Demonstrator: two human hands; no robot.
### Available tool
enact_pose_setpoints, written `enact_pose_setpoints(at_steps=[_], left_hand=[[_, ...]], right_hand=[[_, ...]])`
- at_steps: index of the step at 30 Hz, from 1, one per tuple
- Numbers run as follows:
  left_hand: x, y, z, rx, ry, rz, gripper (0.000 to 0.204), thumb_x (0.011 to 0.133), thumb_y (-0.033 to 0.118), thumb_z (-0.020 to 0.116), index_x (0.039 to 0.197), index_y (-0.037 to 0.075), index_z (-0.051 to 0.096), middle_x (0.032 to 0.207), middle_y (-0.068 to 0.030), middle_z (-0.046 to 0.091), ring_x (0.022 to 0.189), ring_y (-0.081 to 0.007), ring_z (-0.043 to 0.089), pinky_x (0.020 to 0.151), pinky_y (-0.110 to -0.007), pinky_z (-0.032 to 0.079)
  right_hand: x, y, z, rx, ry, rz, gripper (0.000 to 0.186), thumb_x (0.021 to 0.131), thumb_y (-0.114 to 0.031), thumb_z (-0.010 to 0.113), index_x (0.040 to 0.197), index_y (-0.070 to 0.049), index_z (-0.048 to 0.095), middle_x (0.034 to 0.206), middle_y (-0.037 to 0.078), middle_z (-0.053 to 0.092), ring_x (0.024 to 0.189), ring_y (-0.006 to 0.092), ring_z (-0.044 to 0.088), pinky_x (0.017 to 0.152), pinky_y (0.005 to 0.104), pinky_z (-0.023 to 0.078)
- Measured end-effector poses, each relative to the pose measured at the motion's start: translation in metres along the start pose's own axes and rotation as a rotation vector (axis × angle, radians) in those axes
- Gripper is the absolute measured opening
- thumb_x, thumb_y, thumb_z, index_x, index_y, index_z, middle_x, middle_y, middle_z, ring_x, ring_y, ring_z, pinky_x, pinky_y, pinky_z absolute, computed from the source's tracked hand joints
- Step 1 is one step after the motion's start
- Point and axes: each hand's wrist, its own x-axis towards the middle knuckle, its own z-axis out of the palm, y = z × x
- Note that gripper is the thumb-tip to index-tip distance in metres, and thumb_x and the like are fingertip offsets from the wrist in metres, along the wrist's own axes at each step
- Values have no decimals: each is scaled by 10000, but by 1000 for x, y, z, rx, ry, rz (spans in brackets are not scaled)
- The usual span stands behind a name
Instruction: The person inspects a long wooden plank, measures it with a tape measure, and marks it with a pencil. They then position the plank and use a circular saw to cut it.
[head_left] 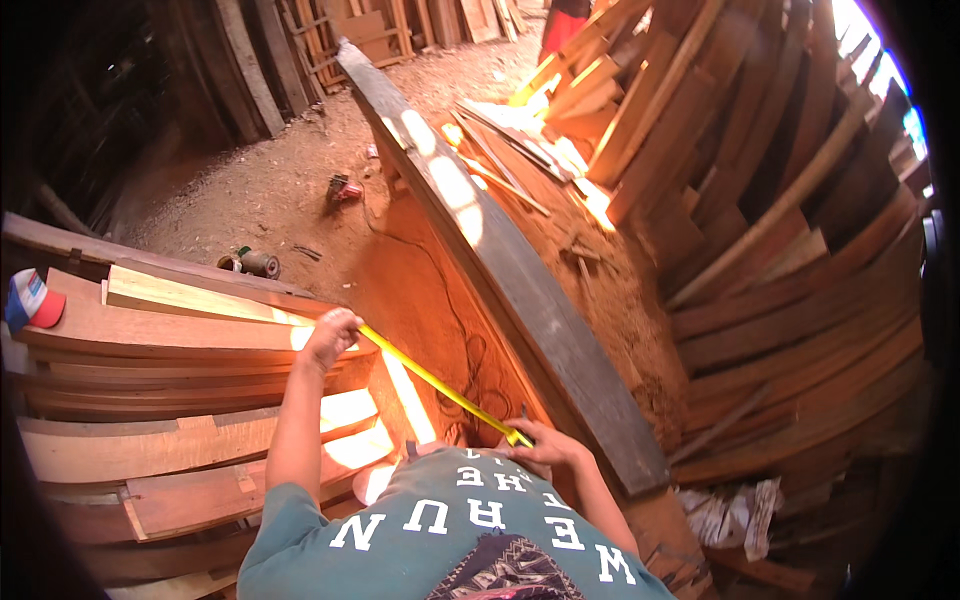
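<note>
A yellow tape measure (430, 376) is drawn out between my two hands, its blade slanting across in front of my body. My left hand (332, 336) pinches the far end of the blade, beside the ends of the stacked boards (200, 325). Close to my chest, my right hand (548, 446) is closed round the tape's case, which the fingers mostly cover. A long dark wooden beam (540, 290) runs diagonally just past my right hand, with sunlit patches on its far half.
A red power tool (345, 188) lies on the dusty ground, its cord trailing toward me. Metal spools (260, 263) sit near the left boards, and a cap (34, 299) rests on them. Curved planks (800, 360) are piled at right; a crumpled sack (735, 515) lies lower right.
</note>
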Motion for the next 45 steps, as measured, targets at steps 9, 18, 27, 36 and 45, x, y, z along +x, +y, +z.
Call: enact_pose_setpoints(at_steps=[9, 18, 27, 36, 45], left_hand=[[123, -14, 70, 66, -161, 50, 346, 1029, 353, 681, 1289, 134, 612, 1130, -13, 707, 968, -161, 699, 838, -340, 575], [194, -5, 174, 467, -177, 20, 415, 1067, 379, 590, 973, 13, 763, 807, -9, 683, 748, -94, 591, 691, -309, 502], [528, 132, 9, 473, 162, 484, 311, 1008, 303, 671, 881, 42, 782, 699, 1, 650, 679, -106, 559, 645, -355, 468], [666, 249, -26, 127, 158, 113, 345, 1029, 396, 653, 1028, 53, 697, 815, -16, 700, 707, -108, 637, 646, -282, 493], [562, 65, -181, 976, -33, -35, 330, 940, 370, 656, 896, 64, 771, 877, -122, 760, 720, -306, 677, 673, -421, 545]], right_hand=[[96, -24, -69, 434, 104, 59, 584, 937, -272, 806, 1412, -33, 565, 1130, 34, 658, 1002, 124, 618, 864, 297, 519], [251, -94, -179, 516, 164, 121, 519, 997, -316, 721, 1442, -116, 545, 1069, 49, 655, 960, 144, 616, 834, 315, 524], [187, -18, -203, 294, 203, 275, 643, 931, -355, 776, 1478, -118, 535, 1098, 60, 697, 898, 147, 650, 806, 320, 541], [311, -84, -249, 331, 508, 305, 461, 943, -252, 746, 1347, -58, 634, 1067, 48, 704, 902, 129, 637, 813, 292, 520], [679, -156, -374, 273, 610, 74, 376, 959, -238, 734, 1292, -78, 661, 849, 2, 625, 688, 105, 541, 602, 286, 437]])
